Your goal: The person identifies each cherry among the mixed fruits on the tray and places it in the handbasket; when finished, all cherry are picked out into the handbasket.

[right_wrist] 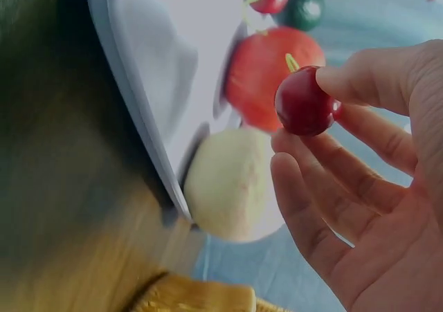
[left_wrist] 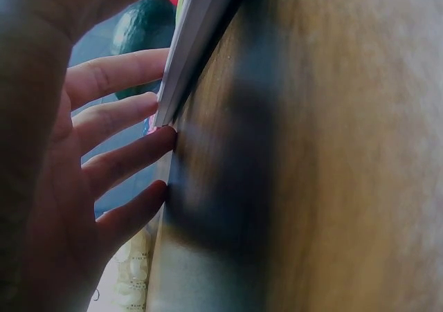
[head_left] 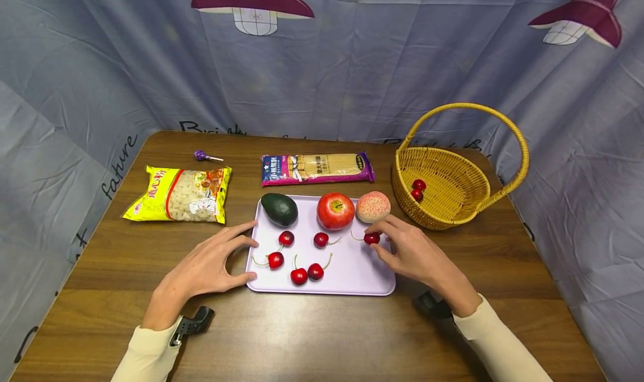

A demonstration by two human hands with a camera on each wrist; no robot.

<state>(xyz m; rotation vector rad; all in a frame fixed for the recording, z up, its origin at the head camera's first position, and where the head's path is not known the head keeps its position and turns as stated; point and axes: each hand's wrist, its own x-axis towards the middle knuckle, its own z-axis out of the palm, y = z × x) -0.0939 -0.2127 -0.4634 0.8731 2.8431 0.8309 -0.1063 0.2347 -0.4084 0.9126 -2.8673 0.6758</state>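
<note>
My right hand [head_left: 415,252] pinches a dark red cherry [right_wrist: 304,102] between thumb and fingers, over the right side of a pale lilac tray [head_left: 347,278]. Its thin stem points left in the head view. At the tray's left edge, my left hand [head_left: 208,264] has its fingers spread, fingertips right at the rim. Several more stemmed cherries [head_left: 299,276] lie on the tray. Along its back side sit an avocado [head_left: 279,210], a red pomegranate-like fruit [head_left: 335,211] and a pinkish peach [head_left: 373,206], the peach just beyond my right fingers.
A yellow wicker basket [head_left: 475,194] with a tall handle stands at the back right, two cherries [head_left: 418,185] inside. Behind the tray lies a packet of noodles [head_left: 322,168]. To the left are a yellow pasta bag [head_left: 188,194] and a purple lollipop [head_left: 201,155]. Curtains hang around the table.
</note>
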